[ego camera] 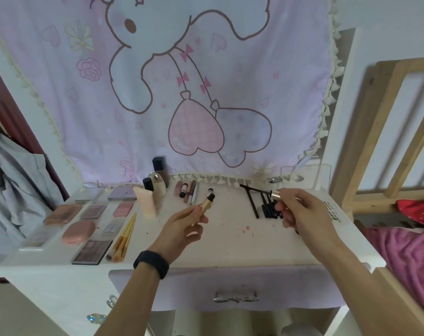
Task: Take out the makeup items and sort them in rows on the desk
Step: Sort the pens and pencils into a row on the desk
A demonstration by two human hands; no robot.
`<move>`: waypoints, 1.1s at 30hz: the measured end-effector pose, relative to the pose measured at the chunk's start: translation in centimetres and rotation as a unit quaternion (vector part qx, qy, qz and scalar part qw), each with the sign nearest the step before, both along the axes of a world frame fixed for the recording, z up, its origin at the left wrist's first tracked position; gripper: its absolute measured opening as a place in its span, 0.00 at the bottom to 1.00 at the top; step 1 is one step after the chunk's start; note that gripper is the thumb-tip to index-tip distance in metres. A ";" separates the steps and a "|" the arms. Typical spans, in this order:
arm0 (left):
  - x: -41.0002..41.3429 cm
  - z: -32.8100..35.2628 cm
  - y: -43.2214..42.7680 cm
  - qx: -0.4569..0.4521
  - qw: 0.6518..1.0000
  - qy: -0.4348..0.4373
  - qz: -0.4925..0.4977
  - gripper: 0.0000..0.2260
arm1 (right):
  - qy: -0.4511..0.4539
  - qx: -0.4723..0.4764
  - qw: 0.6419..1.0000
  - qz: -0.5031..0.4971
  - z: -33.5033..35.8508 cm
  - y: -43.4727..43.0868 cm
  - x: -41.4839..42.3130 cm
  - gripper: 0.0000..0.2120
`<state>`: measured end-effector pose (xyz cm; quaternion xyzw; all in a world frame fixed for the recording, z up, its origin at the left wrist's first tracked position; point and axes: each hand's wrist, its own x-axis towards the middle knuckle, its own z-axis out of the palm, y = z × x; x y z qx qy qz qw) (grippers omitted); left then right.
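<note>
A home bedroom: white vanity desk (230, 241) below a cartoon wall hanging (206, 93), wooden bed frame (385, 141) beside it.

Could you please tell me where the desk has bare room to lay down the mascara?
The widest bare patch of the desk is its middle, between the gold-handled brushes and the black pencils, down to the front edge. The left side is crowded with palettes; bottles and lip tubes line the back.

Palettes (92, 252) lie left, pencils (269, 207) apparently right, on desk (230, 241).
</note>
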<state>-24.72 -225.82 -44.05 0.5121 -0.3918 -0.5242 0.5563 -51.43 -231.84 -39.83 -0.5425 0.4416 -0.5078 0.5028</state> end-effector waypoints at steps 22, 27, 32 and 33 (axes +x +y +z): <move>-5.7 -3.7 -14.3 0.134 0.953 -0.256 0.090 0.11 | 0.101 -0.013 0.995 -0.010 -10.5 -1.6 3.5 0.03; -6.7 -4.0 -16.7 0.150 0.912 -0.375 0.073 0.18 | 0.088 -0.029 0.996 -0.017 -10.9 -1.5 3.2 0.03; -7.1 -4.2 -17.4 0.140 0.896 -0.416 0.061 0.22 | 0.089 -0.042 0.995 -0.011 -11.4 -1.6 3.0 0.05; -7.2 -4.3 -17.4 0.140 0.894 -0.422 0.058 0.21 | 0.089 -0.044 0.995 -0.011 -11.4 -1.6 3.0 0.05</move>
